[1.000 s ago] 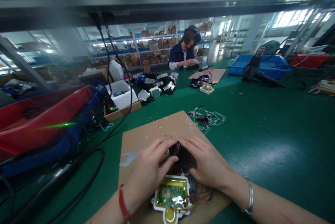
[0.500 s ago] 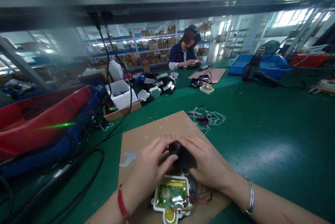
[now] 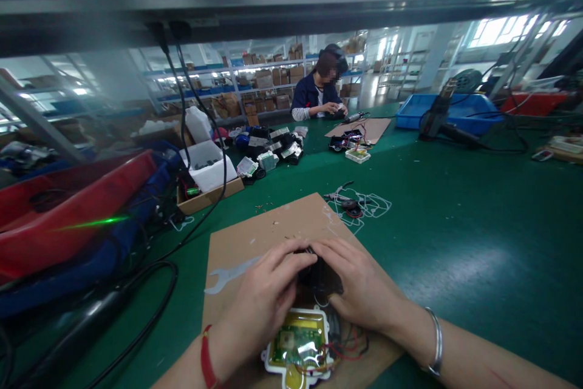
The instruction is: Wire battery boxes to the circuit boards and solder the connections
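Note:
Both hands close around a black plastic housing (image 3: 324, 280) above the cardboard sheet (image 3: 273, 231). My left hand (image 3: 268, 286) grips its left side, thumb and fingers curled over the top and partly hiding it. My right hand (image 3: 364, 280) wraps its right side, thumb low and fingers on top. Just below lies a white-framed circuit board (image 3: 298, 340) under clear yellowish potting, with red and black wires (image 3: 353, 343) running off its right side. A flat grey open-ended wrench (image 3: 228, 275) rests on the cardboard, left of my left hand.
Tangled white wire (image 3: 371, 207) and pliers (image 3: 337, 196) lie beyond the cardboard. Left stand a red bin (image 3: 91, 195) and a white foam box (image 3: 212, 164), with black cables hanging nearby. A co-worker (image 3: 321, 85) sits across the green table, near a blue tray (image 3: 455, 116).
My left thumb and fingers have shifted up over the top of the black housing, covering its round end, which showed before. My right hand keeps nearly the same hold.

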The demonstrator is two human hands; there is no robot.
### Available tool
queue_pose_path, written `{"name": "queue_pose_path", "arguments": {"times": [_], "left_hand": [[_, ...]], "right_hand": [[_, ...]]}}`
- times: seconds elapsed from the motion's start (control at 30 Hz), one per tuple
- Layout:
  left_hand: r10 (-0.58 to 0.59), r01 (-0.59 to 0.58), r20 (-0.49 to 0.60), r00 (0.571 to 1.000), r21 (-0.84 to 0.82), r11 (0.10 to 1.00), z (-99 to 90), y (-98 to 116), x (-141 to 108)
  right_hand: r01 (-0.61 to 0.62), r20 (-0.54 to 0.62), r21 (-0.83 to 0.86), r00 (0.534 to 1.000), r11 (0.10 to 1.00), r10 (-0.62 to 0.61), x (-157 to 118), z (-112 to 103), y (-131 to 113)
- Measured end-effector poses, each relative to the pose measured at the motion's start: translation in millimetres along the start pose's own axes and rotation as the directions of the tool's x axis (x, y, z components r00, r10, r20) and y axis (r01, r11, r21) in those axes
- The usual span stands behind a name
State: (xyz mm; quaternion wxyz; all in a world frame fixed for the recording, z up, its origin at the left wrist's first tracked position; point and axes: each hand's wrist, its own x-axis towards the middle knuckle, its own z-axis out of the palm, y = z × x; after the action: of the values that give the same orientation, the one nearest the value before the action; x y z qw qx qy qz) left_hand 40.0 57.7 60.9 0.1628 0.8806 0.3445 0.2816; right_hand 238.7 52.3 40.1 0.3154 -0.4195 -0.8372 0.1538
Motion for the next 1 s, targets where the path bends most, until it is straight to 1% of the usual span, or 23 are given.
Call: {"name": "queue_pose_path", "arguments": {"times": [0.03,0.13,0.17,0.2,0.23,0.3,0.33,0.37,0.4,0.43,0.5,0.53,0.57,0.63,0.67,0.7,0.73,0.77,0.83,0.87,0.9,0.93,1.0], "left_hand": [[-0.012,0.012,-0.008,1.0,0.001,1.0,-0.6,0.2,0.3],[-0.165,0.166,-0.065,0.984,0.006,0.986,-2.2,1.1,0.9],[-0.196,0.197,-0.075,0.978,0.003,0.98,-2.3,1.2,0.7],[-0.192,0.193,-0.069,0.979,0.002,0.981,-2.2,1.3,0.4],[-0.152,0.152,-0.046,0.987,0.003,0.988,-2.0,1.4,0.0],[-0.02,0.02,0.019,1.0,0.003,1.0,-1.9,1.9,-0.5],[0.023,-0.023,0.042,0.999,0.003,1.0,-2.1,2.3,-0.5],[0.026,-0.027,0.048,0.998,0.007,1.0,-2.5,2.8,-0.2],[-0.017,0.016,0.029,0.999,0.016,1.0,-3.0,3.3,0.3],[-0.098,0.098,-0.006,0.995,0.026,0.995,-3.7,3.8,1.0],[-0.267,0.269,-0.043,0.963,0.029,0.963,-5.1,4.4,2.1],[-0.312,0.312,-0.026,0.95,0.02,0.95,-5.8,4.6,2.5],[-0.307,0.307,0.008,0.952,0.006,0.952,-6.4,4.8,2.7],[-0.192,0.193,0.06,0.98,-0.015,0.981,-7.7,5.5,2.6],[-0.126,0.127,0.058,0.99,-0.014,0.992,-8.2,6.0,2.5],[-0.092,0.093,0.037,0.995,-0.004,0.996,-8.5,6.7,2.5],[-0.102,0.102,0.01,0.995,0.012,0.995,-8.6,7.5,2.4],[-0.158,0.159,-0.02,0.987,0.031,0.987,-8.5,8.2,2.4],[-0.307,0.309,-0.032,0.951,0.06,0.949,-8.0,9.2,2.4],[-0.352,0.352,-0.015,0.936,0.072,0.933,-7.8,9.3,2.4],[-0.354,0.352,0.014,0.935,0.079,0.933,-7.8,9.1,2.2],[-0.314,0.31,0.042,0.949,0.077,0.948,-8.0,8.9,2.0],[-0.18,0.176,0.054,0.982,0.066,0.982,-9.2,8.3,1.9]], "right_hand": [[0.002,0.002,0.002,1.0,1.0,-0.002,0.0,-0.1,0.0],[0.001,0.007,0.003,1.0,1.0,-0.001,-0.1,-0.2,-0.4],[0.0,0.009,0.003,1.0,1.0,0.0,-0.2,0.0,-0.6],[0.001,0.008,0.001,1.0,1.0,-0.001,-0.2,0.4,-0.6],[0.002,0.006,-0.002,1.0,1.0,-0.002,-0.2,0.8,-0.6],[0.005,0.004,-0.01,1.0,1.0,-0.005,-0.1,1.4,-0.4],[0.003,0.007,-0.014,1.0,1.0,-0.003,0.0,1.6,-0.4],[0.001,0.01,-0.016,1.0,1.0,-0.001,0.1,1.5,-0.4],[-0.001,0.015,-0.016,1.0,1.0,0.001,0.2,1.3,-0.6],[-0.003,0.018,-0.014,1.0,1.0,0.003,0.3,0.9,-0.8],[-0.007,0.024,-0.006,1.0,1.0,0.007,0.4,0.1,-1.3],[-0.008,0.024,-0.003,1.0,1.0,0.008,0.4,-0.2,-1.4],[-0.008,0.022,-0.002,1.0,1.0,0.008,0.5,-0.3,-1.4],[-0.005,0.019,-0.002,1.0,1.0,0.005,0.7,-0.2,-1.0],[-0.002,0.015,-0.005,1.0,1.0,0.002,0.9,0.0,-0.7],[0.001,0.012,-0.01,1.0,1.0,-0.001,1.0,0.3,-0.3],[0.003,0.012,-0.015,1.0,1.0,-0.003,1.1,0.5,-0.1],[0.003,0.013,-0.019,1.0,1.0,-0.002,1.2,0.8,0.0],[0.0,0.015,-0.022,1.0,1.0,0.0,0.7,1.2,-0.2],[0.0,0.014,-0.021,1.0,1.0,0.0,0.3,1.4,-0.4],[0.0,0.011,-0.02,1.0,1.0,0.0,-0.2,1.4,-0.7],[0.002,0.006,-0.019,1.0,1.0,-0.002,-0.8,1.4,-0.9],[0.007,-0.004,-0.02,1.0,1.0,-0.007,-1.8,1.3,-1.3]]}}
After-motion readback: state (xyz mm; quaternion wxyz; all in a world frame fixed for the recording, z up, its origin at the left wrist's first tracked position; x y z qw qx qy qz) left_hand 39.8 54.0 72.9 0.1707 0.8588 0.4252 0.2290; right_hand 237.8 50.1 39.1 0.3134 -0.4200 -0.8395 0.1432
